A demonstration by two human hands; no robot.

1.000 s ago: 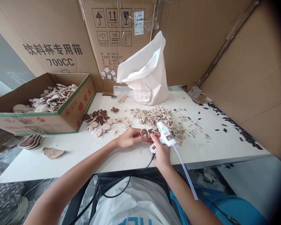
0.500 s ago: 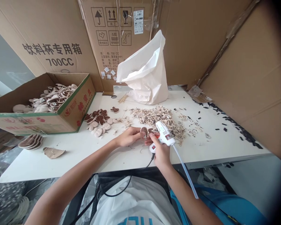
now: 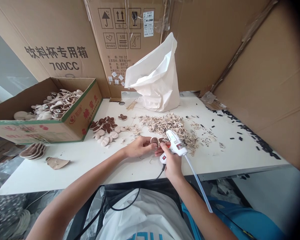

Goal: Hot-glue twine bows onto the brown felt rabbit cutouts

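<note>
My left hand (image 3: 137,146) pinches a small brown and beige ear-shaped piece (image 3: 155,141) with a tan bow on it, just above the white table (image 3: 90,163). My right hand (image 3: 171,163) grips a white hot glue gun (image 3: 175,144), whose nozzle points at that piece; my thumb reaches toward the piece. A clear glue stick (image 3: 198,185) trails out of the gun's back toward me, and a black cord (image 3: 130,203) hangs down off the table edge.
A pile of small tan bows (image 3: 170,125) lies beyond the hands. More ear-shaped pieces (image 3: 105,128) lie to the left, and an open cardboard box (image 3: 72,116) holds several. A white bag (image 3: 156,80) stands at the back. Black bits (image 3: 240,131) scatter at right. Cardboard walls surround the table.
Hardly anything differs: both hands and the glue gun stay together at the small piece, shifting by only a few pixels.
</note>
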